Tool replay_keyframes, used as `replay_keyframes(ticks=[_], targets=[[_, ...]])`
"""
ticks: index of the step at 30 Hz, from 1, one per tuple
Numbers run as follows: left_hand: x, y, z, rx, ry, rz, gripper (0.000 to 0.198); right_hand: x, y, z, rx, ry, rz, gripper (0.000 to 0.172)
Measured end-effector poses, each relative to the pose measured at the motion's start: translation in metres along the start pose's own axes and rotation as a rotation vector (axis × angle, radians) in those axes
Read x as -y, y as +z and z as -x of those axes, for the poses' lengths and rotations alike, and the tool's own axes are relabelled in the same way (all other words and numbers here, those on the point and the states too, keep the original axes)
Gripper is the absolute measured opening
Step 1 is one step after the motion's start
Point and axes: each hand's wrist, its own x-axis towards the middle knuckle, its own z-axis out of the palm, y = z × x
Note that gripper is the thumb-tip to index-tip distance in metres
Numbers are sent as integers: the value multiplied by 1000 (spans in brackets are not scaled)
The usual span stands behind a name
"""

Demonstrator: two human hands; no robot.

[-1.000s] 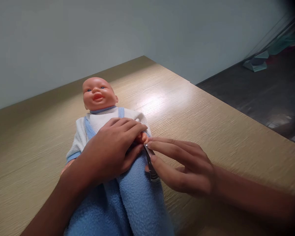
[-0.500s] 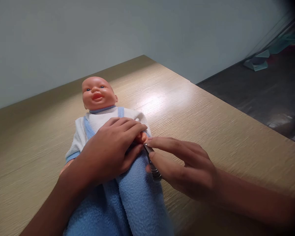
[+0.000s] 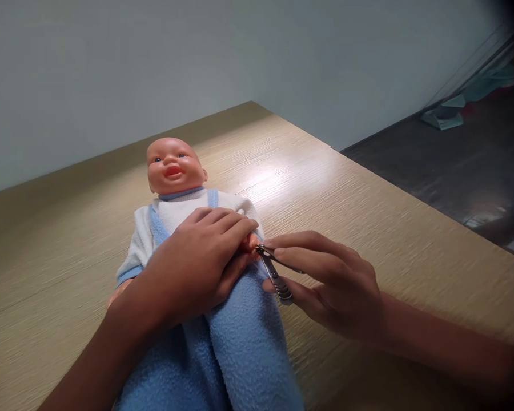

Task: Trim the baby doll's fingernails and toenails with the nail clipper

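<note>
The doll (image 3: 244, 314) lies face up on the surface (image 3: 351, 217); across its belly, the left hand (image 3: 199, 257) is clamped around the doll's hand (image 3: 251, 244), while beside the doll's thigh the right hand (image 3: 346, 285) pinches the nail clipper (image 3: 275, 282), tip at the doll's hand

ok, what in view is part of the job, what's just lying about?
Part of the job:
doll on the table
nail clipper in the fingers of the right hand
left hand around the doll's hand

Lying about:
pale angular object on the floor
blurred teal item beyond it
</note>
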Motion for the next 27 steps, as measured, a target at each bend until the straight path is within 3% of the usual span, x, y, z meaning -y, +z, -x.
replay_keyframes(ticks=[4, 16, 27], targets=[[-1, 0, 0, -5, 21, -9, 25, -3, 1, 5, 0, -43, 38, 32], [-1, -1, 0, -22, 45, -7, 33, 6, -4, -9, 106, -201, 184, 15], [1, 1, 1, -27, 46, -15, 30, 5, -1, -8, 85, -146, 164, 20]])
